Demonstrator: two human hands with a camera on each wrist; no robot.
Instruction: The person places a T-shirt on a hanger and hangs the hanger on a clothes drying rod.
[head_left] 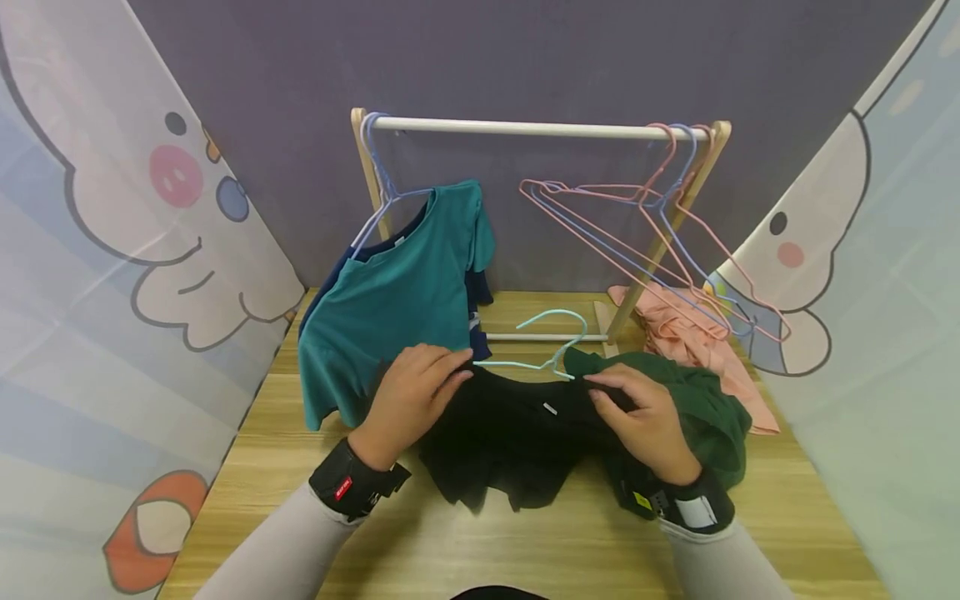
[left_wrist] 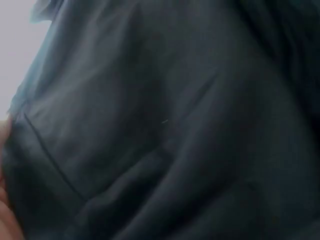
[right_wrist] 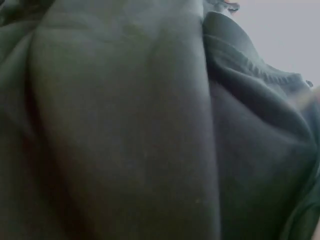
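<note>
A black T-shirt [head_left: 498,429] hangs over the table, held up at its two shoulders, with a small white label inside the neckline. My left hand [head_left: 408,398] pinches the shoulder on the left. On the other side, my right hand [head_left: 643,415] pinches the opposite shoulder between thumb and fingers. A mint-green hanger [head_left: 506,364] shows at the neck opening, its hook pointing up and away; the ends of its arms are hidden by the cloth and hands. Dark fabric [left_wrist: 165,90] fills the left wrist view, and a fold of cloth [right_wrist: 140,125] covers most of the right one.
Behind stands a rack with a white rail [head_left: 510,127]. A teal T-shirt [head_left: 405,292] and a navy garment hang at its left; pink and blue hangers [head_left: 660,162] hang at its right. A dark green garment [head_left: 708,408] and a pink one [head_left: 678,325] lie on the right.
</note>
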